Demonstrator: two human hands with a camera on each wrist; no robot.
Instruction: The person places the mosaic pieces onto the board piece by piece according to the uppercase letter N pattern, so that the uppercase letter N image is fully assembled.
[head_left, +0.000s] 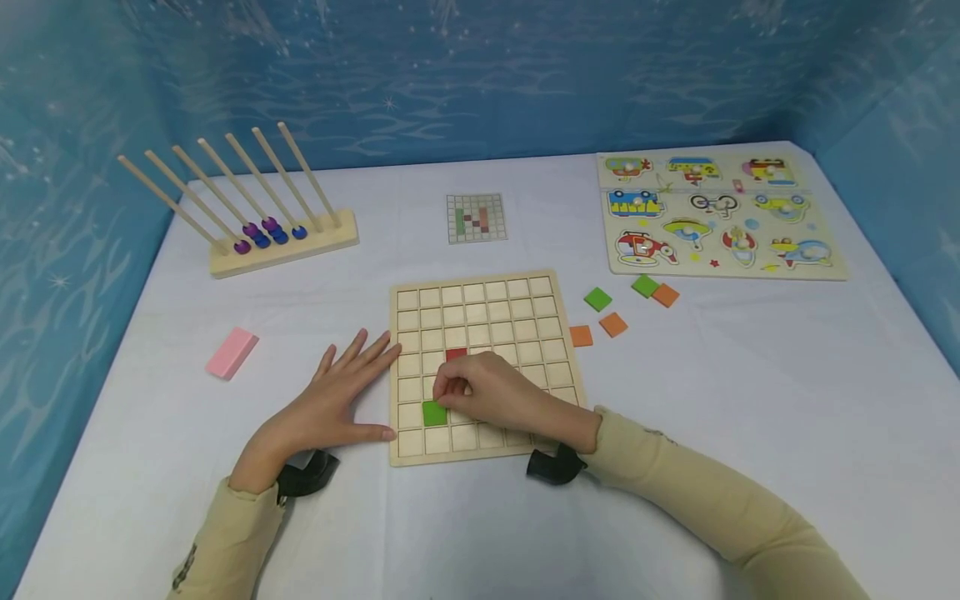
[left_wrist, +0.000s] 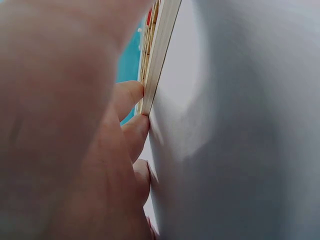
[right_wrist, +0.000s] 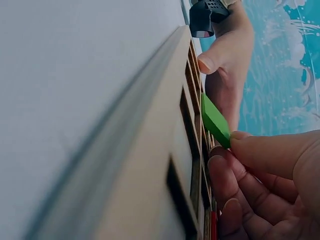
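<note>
A wooden grid board (head_left: 487, 312) lies at the middle of the white table. My right hand (head_left: 448, 390) reaches over the board's lower left part and pinches a green square tile (head_left: 434, 413). In the right wrist view the green tile (right_wrist: 215, 121) stands tilted, one edge down in a cell, with my thumb and finger on its upper end. A red tile (head_left: 455, 354) sits in a cell just beyond that hand. My left hand (head_left: 341, 398) lies flat on the table with straight fingers (left_wrist: 134, 131) touching the board's left edge (left_wrist: 159, 55).
Loose green tiles (head_left: 597, 298) and orange tiles (head_left: 612, 324) lie right of the board. A small pattern card (head_left: 476, 218) is behind it. A wooden rod rack with beads (head_left: 281, 243) and a pink block (head_left: 232, 352) are on the left, a vehicle puzzle (head_left: 722, 217) at the back right.
</note>
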